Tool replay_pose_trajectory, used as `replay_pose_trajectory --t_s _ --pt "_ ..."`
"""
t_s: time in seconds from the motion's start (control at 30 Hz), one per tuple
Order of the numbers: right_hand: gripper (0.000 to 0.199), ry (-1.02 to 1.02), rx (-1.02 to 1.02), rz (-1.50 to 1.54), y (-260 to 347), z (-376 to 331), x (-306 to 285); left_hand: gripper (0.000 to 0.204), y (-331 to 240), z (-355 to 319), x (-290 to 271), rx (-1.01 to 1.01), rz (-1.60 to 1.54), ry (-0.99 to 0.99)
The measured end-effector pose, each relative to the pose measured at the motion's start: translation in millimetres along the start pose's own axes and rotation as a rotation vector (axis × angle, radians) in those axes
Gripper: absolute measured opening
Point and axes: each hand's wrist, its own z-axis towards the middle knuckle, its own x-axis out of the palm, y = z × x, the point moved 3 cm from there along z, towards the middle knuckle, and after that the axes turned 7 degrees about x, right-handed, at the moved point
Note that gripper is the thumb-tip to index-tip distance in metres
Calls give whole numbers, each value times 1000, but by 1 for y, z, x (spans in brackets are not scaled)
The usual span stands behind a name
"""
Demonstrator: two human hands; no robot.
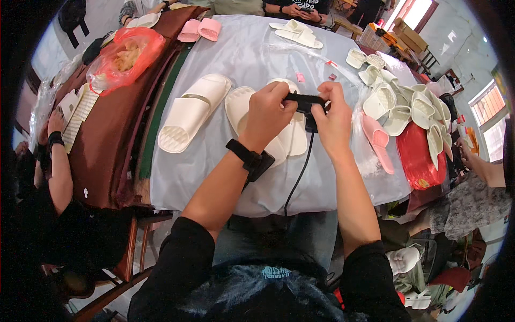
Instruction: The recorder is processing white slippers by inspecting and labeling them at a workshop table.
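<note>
Above the table, my two hands hold a black strap with a small black device [306, 101] on it, whose cable [300, 180] runs down toward my lap. My left hand [266, 115] is closed on one end of the strap. My right hand [333, 119] pinches the other end by the device. Another black strap [242, 152] with a dark device circles my left wrist. Beneath my hands lie white slippers [298, 138], partly hidden by them. To their left rests a larger white slipper pair [196, 110] with textured soles.
Pale slippers [421, 107] lie heaped at the right, near a pink slipper [377, 140] and a red package [421, 161]. Pink slippers [209, 29] and white slippers [296, 34] lie farther back. A red plastic bag [147, 45] sits left. Other people are around the table.
</note>
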Motion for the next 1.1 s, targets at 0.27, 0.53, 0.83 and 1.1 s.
replay_pose_trajectory --t_s 0.27,0.53,0.83,1.1 --pt "30 77 122 302 -32 5 -7 6 -7 -5 16 -227 -540 274" --pt "20 -86 307 60 -105 38 -34 16 -1 3 4 -351 -536 175" --pt "23 -14 209 -54 -126 20 -30 17 -53 42 -90 -160 -530 -162" --pt "24 -250 137 209 -61 -26 -86 33 -176 41 -224 289 -657 -250"
